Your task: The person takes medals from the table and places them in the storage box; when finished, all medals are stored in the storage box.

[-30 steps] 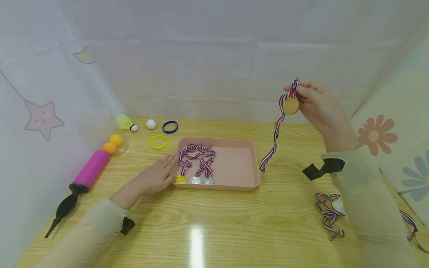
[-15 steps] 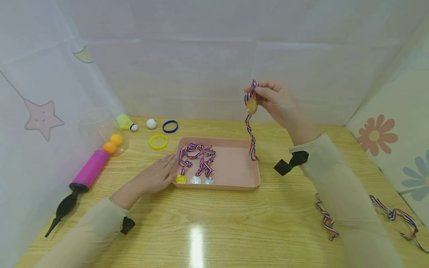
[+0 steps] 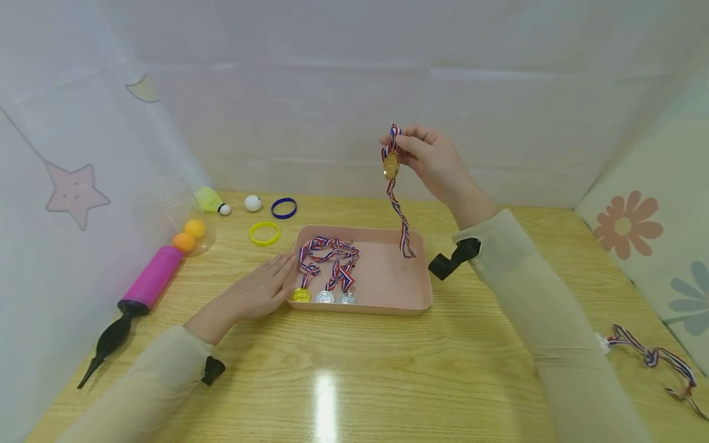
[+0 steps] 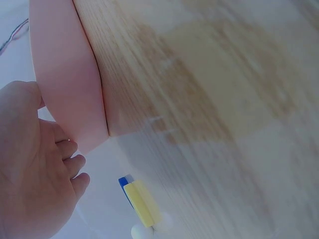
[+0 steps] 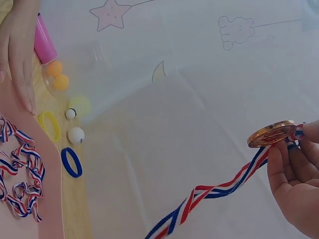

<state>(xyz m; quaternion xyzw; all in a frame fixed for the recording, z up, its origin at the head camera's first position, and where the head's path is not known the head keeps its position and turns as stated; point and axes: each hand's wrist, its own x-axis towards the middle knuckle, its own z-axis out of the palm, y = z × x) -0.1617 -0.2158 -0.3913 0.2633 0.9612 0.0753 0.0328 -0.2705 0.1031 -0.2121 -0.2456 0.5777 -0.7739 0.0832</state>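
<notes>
On the pale wood-grained bench (image 3: 388, 369), one silver-coloured medal (image 3: 602, 344) lies partly hidden by the right sleeve (image 3: 554, 320). Left hand (image 3: 257, 290): fingers extended, resting against the left wall of one pink rectangular tray (image 3: 390, 271). Tray contents: three medals, one yellow-gold disc (image 3: 301, 295) and two silver discs (image 3: 325, 297). Right hand (image 3: 437, 161): pinches the striped ribbon (image 3: 396, 203) of one round gold-coloured medal (image 3: 391, 166), held raised. Beyond: two wristbands, yellow (image 3: 266, 243) and blue (image 3: 284, 217); one white ball (image 3: 253, 203).

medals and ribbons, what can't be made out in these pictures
Head: the right sleeve hides part of the pale medal at right.
Head: markings on the three medals in the tray are too small to read.
Right wrist: the ribbon of the raised gold medal runs off the bottom edge.
Left wrist: top edge crops the tray.
</notes>
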